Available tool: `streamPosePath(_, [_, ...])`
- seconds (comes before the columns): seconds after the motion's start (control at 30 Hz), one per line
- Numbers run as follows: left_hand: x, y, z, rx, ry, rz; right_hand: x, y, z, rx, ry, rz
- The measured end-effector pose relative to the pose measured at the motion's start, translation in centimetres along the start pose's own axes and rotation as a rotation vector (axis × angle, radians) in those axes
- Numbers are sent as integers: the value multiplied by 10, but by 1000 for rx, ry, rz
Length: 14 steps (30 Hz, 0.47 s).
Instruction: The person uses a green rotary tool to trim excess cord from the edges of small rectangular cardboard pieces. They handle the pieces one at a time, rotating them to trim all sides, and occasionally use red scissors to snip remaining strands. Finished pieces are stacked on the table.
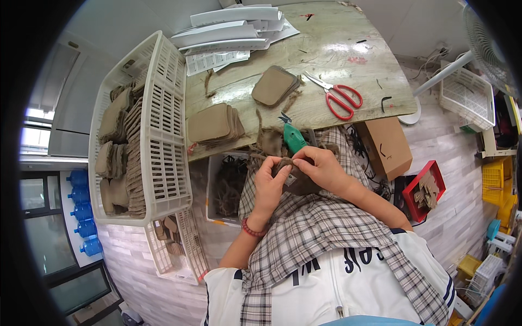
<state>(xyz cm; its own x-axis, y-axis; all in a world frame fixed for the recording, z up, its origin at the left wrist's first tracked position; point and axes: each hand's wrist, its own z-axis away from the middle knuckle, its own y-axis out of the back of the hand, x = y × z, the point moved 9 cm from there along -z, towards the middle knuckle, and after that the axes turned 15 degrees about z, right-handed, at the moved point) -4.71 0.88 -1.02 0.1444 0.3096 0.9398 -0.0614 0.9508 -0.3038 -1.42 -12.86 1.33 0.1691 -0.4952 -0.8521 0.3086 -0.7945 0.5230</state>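
Over my lap, my left hand (272, 182) and my right hand (322, 167) meet with fingers pinched on a brown fabric piece (302, 185) that hangs down between them. A small light tag or patch shows on it near my left fingers. Just beyond my fingertips, at the table's near edge, is a green-bodied cutter (294, 138) with short dark blades pointing away. Its lower end comes close to my right fingers; whether they touch it I cannot tell. Brown scraps lie around the cutter. Further up the table are two stacks of brown rounded pads, one left (209, 123) and one farther back (274, 87).
Red-handled scissors (342, 100) lie on the table (337, 32), with papers (234, 35) at its back left. A tall white crate (166, 130) of brown pads stands left. Below are a bin of dark scraps (228, 185), a cardboard box (383, 146) and a red tray (424, 190).
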Motion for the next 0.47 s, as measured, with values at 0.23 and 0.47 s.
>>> streamPosePath(0.23, [-30,10,2,77,136,389,16,-11,13,-82,-188,-118])
streamPosePath(0.47, [-26,7,1,44,154,430,16,-11,13,-15,-159,-40])
